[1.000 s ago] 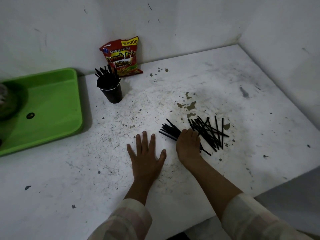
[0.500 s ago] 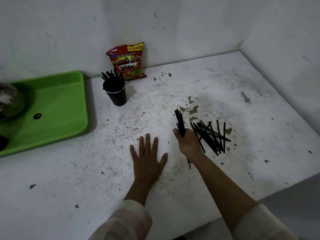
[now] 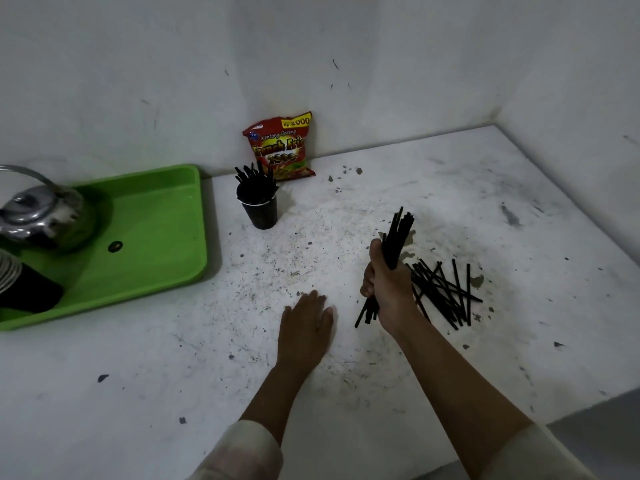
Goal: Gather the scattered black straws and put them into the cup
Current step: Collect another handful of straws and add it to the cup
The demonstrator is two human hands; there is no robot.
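Raised: right hand (image 3: 389,292) fingers clamp straw bundle (image 3: 398,237) | left hand (image 3: 306,320) flat (fingers together) | bag (image 3: 280,147) reads "French Fries"

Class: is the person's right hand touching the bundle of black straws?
Touching. The head view shows the right hand gripping the bundle of black straws, fingers wrapped around it.

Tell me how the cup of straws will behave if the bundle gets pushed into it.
The cup looks small and light, so it may tip or slide. The straws in it already fan out, so the bundle could snag.
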